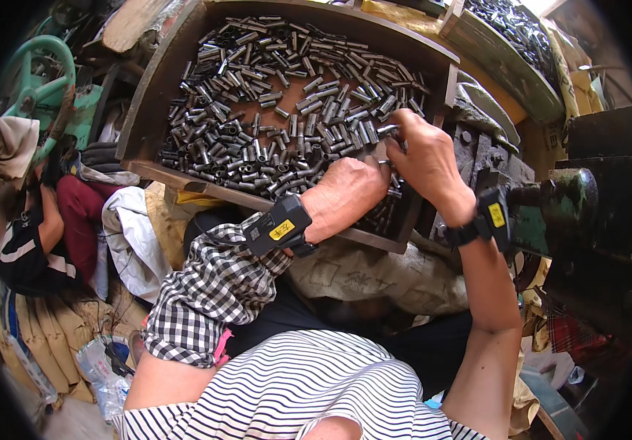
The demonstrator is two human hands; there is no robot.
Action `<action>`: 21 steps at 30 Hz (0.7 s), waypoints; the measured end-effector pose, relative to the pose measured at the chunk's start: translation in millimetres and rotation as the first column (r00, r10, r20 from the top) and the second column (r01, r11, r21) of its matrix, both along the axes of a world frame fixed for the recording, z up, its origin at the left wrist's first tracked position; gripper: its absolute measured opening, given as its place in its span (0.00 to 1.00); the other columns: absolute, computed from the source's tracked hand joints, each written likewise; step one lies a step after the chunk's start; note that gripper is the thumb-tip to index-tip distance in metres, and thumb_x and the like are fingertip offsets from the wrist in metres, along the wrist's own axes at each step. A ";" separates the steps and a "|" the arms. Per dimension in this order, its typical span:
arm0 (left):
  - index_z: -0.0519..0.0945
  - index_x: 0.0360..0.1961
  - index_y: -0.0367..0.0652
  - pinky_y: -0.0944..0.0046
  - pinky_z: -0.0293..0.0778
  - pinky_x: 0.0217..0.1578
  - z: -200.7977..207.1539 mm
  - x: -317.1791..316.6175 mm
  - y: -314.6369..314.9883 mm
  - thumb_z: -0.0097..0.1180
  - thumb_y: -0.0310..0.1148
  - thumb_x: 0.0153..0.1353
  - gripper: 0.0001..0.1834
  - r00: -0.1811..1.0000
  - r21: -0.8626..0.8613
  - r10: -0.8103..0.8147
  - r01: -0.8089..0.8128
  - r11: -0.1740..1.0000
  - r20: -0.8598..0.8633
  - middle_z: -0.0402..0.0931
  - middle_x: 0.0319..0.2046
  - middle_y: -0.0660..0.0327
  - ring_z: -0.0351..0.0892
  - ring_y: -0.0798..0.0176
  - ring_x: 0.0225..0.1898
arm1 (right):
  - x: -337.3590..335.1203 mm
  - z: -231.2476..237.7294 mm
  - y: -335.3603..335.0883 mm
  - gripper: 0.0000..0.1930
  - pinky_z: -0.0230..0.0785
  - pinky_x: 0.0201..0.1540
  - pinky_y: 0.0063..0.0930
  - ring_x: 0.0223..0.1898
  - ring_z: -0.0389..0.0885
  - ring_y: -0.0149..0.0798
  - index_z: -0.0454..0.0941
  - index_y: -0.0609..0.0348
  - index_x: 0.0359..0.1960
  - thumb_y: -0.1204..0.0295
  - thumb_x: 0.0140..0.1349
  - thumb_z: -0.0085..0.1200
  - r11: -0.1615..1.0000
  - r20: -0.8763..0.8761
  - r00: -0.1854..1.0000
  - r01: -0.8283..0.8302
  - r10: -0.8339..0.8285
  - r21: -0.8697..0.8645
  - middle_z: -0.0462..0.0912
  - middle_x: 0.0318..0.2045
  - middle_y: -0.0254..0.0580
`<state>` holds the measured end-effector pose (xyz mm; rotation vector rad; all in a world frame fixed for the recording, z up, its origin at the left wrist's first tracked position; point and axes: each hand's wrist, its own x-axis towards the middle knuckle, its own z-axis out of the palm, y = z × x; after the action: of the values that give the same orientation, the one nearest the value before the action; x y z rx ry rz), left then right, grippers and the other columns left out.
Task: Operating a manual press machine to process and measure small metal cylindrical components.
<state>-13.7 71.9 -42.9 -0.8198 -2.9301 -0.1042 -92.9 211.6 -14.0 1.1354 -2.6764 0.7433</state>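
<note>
A shallow wooden tray (156, 95) lies before me, with many short, dark metal tubes (276, 143) loose in it. Over its near right part, my right hand (427, 158) is bent inward with thumb and fingers curled around a small shiny metal tube (388, 130). Close beside it, my left hand (347, 192) is closed, back of the hand up, fingertips toward the right hand. What the left fingers hold is hidden. Each wrist wears a black strapped device, and a checked sleeve (217, 286) covers the left forearm.
A machine with a dark green cylinder (569, 194) stands close at right. Another bin (510, 55) of metal pieces is at the upper right. At left are a green handwheel (45, 70) and another person (34, 227). Sacking (382, 275) hangs below the tray.
</note>
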 end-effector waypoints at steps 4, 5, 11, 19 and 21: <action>0.72 0.28 0.40 0.62 0.76 0.23 10.0 -0.8 -2.1 0.52 0.30 0.55 0.05 0.993 0.153 0.105 -0.112 0.982 0.055 0.74 0.19 0.56 0.80 0.60 0.22 | 30.8 15.2 24.9 0.06 0.71 0.25 0.23 0.21 0.78 0.35 0.75 0.66 0.32 0.77 0.54 0.54 0.863 0.564 0.825 0.316 -0.045 -0.393 0.79 0.24 0.44; 0.72 0.28 0.39 0.60 0.75 0.23 14.8 -1.2 -4.6 0.53 0.32 0.55 0.07 0.990 0.279 0.080 -0.109 0.954 0.114 0.75 0.18 0.56 0.80 0.59 0.22 | 39.1 17.2 31.1 0.06 0.70 0.23 0.18 0.20 0.78 0.30 0.76 0.67 0.32 0.76 0.55 0.55 0.771 0.803 0.593 0.486 0.054 -0.411 0.79 0.23 0.40; 0.76 0.30 0.34 0.76 0.68 0.14 30.7 -5.4 -3.1 0.51 0.26 0.54 0.05 0.747 0.750 -0.159 -0.579 0.321 0.645 0.75 0.19 0.63 0.75 0.73 0.15 | 72.1 12.4 53.8 0.20 0.61 0.17 0.11 0.22 0.75 0.20 0.69 0.64 0.47 0.78 0.51 0.58 0.663 0.921 0.346 0.648 0.181 -0.374 0.77 0.26 0.33; 0.76 0.40 0.36 0.80 0.67 0.14 30.4 -6.9 -5.9 0.42 0.26 0.62 0.11 0.491 0.558 -0.477 -0.830 0.000 0.729 0.74 0.20 0.64 0.73 0.76 0.16 | 76.4 12.8 51.4 0.09 0.61 0.21 0.10 0.24 0.74 0.19 0.77 0.64 0.39 0.76 0.56 0.57 0.696 0.867 0.457 0.557 0.198 -0.453 0.79 0.25 0.31; 0.76 0.40 0.36 0.81 0.69 0.15 30.5 -6.8 -6.0 0.44 0.28 0.63 0.10 0.473 0.533 -0.495 -0.846 -0.023 0.729 0.74 0.21 0.64 0.73 0.75 0.16 | 77.6 11.1 51.2 0.08 0.61 0.21 0.10 0.24 0.74 0.19 0.78 0.64 0.37 0.76 0.57 0.56 0.692 0.866 0.469 0.567 0.176 -0.447 0.79 0.25 0.31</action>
<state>-20.5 66.0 -12.4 0.3064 -1.9996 -3.0277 -15.3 262.8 -2.9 0.1069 -2.4891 2.5743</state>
